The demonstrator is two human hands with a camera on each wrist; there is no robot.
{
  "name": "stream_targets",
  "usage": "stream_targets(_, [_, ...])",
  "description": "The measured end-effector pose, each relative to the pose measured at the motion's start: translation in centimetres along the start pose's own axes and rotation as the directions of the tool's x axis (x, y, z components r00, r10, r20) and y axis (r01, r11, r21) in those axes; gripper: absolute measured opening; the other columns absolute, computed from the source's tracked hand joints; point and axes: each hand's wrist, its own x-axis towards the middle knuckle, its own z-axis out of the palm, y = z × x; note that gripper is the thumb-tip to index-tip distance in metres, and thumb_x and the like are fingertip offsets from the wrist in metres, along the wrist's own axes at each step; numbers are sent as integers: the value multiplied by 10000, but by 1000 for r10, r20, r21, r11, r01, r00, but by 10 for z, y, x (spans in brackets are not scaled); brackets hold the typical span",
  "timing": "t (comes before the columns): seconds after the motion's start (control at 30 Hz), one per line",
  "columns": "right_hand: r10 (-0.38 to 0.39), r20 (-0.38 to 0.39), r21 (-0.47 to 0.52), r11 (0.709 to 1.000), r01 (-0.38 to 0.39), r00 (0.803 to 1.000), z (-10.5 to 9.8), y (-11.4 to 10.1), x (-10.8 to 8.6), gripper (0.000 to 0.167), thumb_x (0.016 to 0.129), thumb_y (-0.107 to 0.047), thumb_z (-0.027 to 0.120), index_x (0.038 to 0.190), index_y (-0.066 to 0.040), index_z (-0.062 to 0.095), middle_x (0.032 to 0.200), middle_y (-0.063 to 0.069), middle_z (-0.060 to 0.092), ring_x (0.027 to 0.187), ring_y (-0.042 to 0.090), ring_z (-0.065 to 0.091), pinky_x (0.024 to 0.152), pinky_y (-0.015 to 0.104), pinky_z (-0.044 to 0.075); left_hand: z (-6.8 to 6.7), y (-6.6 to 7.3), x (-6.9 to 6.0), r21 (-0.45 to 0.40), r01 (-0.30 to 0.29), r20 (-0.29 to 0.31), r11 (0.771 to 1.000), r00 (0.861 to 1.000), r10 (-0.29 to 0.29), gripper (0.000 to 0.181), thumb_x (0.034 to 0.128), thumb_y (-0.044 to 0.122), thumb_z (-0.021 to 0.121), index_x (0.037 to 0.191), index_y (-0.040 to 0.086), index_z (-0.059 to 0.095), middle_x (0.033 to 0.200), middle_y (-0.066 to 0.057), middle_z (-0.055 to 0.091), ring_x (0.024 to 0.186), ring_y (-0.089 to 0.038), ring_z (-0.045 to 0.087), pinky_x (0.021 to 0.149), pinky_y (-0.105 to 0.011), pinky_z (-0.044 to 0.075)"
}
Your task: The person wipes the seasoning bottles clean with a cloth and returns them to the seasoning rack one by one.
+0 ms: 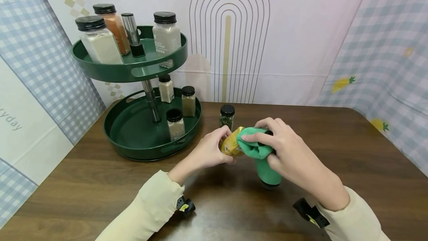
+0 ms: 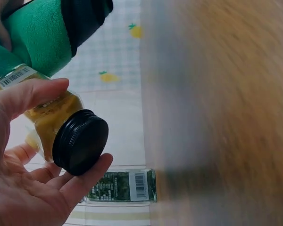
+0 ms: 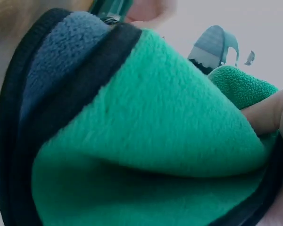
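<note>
My left hand point(image 1: 208, 150) grips a jar of yellow-brown spice point(image 1: 231, 145), tilted above the table; in the left wrist view its black lid point(image 2: 81, 141) faces the camera, between thumb and fingers. My right hand point(image 1: 284, 148) holds a bunched green cloth point(image 1: 255, 148) with black edging against the jar's other end. The cloth's lower part hangs down near the tabletop. It fills most of the right wrist view, where a grey-blue reverse side of the cloth point(image 3: 61, 61) shows and the jar is mostly hidden.
Behind the hands stands a small jar of green herbs point(image 1: 227, 116). At the left is a two-tier green rack point(image 1: 133, 151), with several black-lidded jars and a silver cylinder on its tiers. The wooden table point(image 1: 334, 133) extends to the right; patterned cloth hangs behind.
</note>
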Motion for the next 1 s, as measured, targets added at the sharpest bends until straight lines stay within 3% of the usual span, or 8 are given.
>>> stream_targets(0.53, [-23,35,-59,998,25,999,-1,11,-1,551,621,216,432,844,-190,729,981,30,579,879,218,498,708,357,379,0,-5,2,-104,14,49,994,999,-9,498,633,95,840,1007,144,515,999,-48,598,887,-171,569,755,-306,489])
stream_targets(0.8, [105,98,-204,975,-83,990,-6,13,-1,416,718,154,527,878,-172,729,988,61,584,868,253,487,710,391,378,0,-7,2,-85,1,63,996,998,4,503,630,80,838,1014,141,519,1009,-39,601,937,-164,561,809,-337,481])
stream_targets(0.9, [131,43,-230,966,-118,990,-8,13,-1,426,731,140,536,943,-177,726,1000,75,584,869,275,489,712,411,385,-1,-6,2,-88,2,59,996,998,3,509,623,66,839,1015,137,522,1007,-36,599,948,-165,558,825,-348,476])
stream_targets(1.0, [91,-24,-139,986,-93,996,-7,11,-1,525,707,164,494,1040,-184,703,1049,78,571,942,268,497,739,407,415,-1,-4,2,-70,-5,49,998,999,8,508,617,55,837,1011,134,527,1000,-33,589,936,-164,555,803,-328,477])
